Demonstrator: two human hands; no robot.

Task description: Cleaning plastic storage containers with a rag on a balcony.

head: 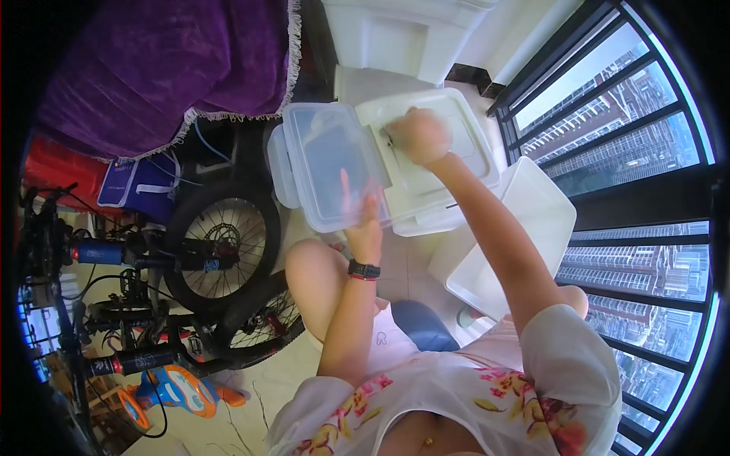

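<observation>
With a black band on its wrist, my left hand (pixel 365 214) is at the near edge of a clear plastic container (pixel 333 171) with a translucent lid, its fingers seen through the plastic. The container leans at the left side of a white plastic storage box lid (pixel 462 119). Above that lid my right hand (pixel 425 137) is curled and blurred by motion. A small dark and grey thing (pixel 389 137) shows at its fingers; what it is cannot be made out. An open white plastic bin (pixel 539 194) lies tilted to the right, beneath my right forearm.
Bicycles with a black tire (pixel 268 239) stand at the left, near a blue bag (pixel 140 185) and a purple fringed cloth (pixel 171 74). A large white bin (pixel 399 40) stands at the back. Dark window bars (pixel 633 239) run along the right. A blue and orange toy (pixel 177 390) lies at lower left.
</observation>
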